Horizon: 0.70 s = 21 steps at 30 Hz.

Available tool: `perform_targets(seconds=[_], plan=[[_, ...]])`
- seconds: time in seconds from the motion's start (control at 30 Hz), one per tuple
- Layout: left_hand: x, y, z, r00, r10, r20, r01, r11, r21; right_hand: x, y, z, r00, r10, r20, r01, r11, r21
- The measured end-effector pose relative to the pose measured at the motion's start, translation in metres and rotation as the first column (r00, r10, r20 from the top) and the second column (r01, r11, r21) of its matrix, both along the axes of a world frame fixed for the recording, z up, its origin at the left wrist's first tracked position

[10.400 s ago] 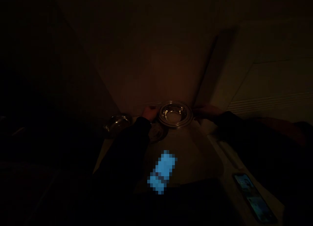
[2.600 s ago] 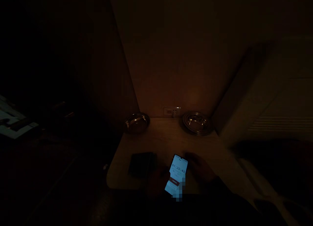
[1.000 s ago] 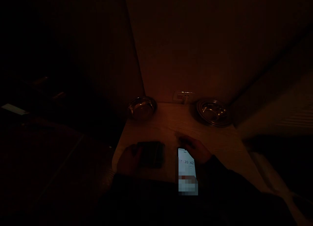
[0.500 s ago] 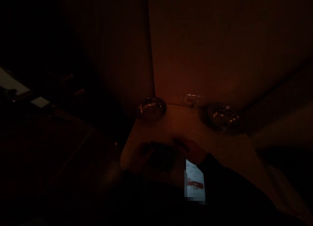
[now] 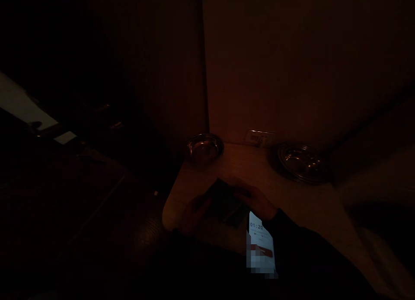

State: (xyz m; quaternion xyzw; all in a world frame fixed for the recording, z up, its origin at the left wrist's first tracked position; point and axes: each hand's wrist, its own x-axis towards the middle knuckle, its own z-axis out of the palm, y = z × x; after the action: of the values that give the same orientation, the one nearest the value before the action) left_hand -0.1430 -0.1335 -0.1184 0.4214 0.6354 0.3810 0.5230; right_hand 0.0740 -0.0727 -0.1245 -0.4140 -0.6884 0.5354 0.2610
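In dim light, a dark, flat, cloth-like piece [image 5: 225,202] is held over the near part of the table [image 5: 246,166]; its exact kind is hard to make out. My left hand [image 5: 193,211] grips its left side, fingers curled around the edge. At its right side, my right hand [image 5: 257,201] is closed on the upper edge. A lit phone [image 5: 262,241] showing 01:20 lies just below my right wrist, partly covered by the dark sleeve.
A shiny metal bowl [image 5: 205,148] stands at the table's back left corner. Several stacked metal dishes [image 5: 301,161] sit at the back right. A wall socket [image 5: 260,137] is just above the table's back edge. Dark floor [image 5: 106,218] lies to the left.
The dark piece has turned, so one corner now points up and away. My right hand has moved slightly right and down along it. The whole view has shifted a little.
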Motion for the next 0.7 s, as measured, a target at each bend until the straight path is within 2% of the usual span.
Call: perform_targets(seconds=[0.2,0.33,0.43,0.57,0.7], plan=[[-0.004,0.005,0.001,0.980,0.172,0.096,-0.177,0.983,0.045,-0.003,-0.003,0.008,0.987,0.139,0.076,-0.138,0.990,-0.014],[-0.006,0.010,0.000,0.991,0.087,0.102,-0.091,0.995,0.031,-0.010,-0.001,0.007,0.984,0.095,0.148,-0.098,0.995,0.013],[-0.004,0.011,-0.005,0.999,0.018,0.030,-0.019,0.999,0.030,-0.012,0.004,-0.001,0.973,0.055,0.222,-0.065,0.997,0.039],[-0.002,0.011,-0.014,0.989,-0.015,-0.146,0.025,0.998,0.066,-0.013,0.008,-0.010,0.935,0.052,0.351,-0.102,0.987,0.126],[-0.007,0.014,-0.017,0.974,0.009,-0.227,0.005,0.998,0.063,-0.015,0.009,-0.008,0.885,0.065,0.462,-0.169,0.968,0.188]])
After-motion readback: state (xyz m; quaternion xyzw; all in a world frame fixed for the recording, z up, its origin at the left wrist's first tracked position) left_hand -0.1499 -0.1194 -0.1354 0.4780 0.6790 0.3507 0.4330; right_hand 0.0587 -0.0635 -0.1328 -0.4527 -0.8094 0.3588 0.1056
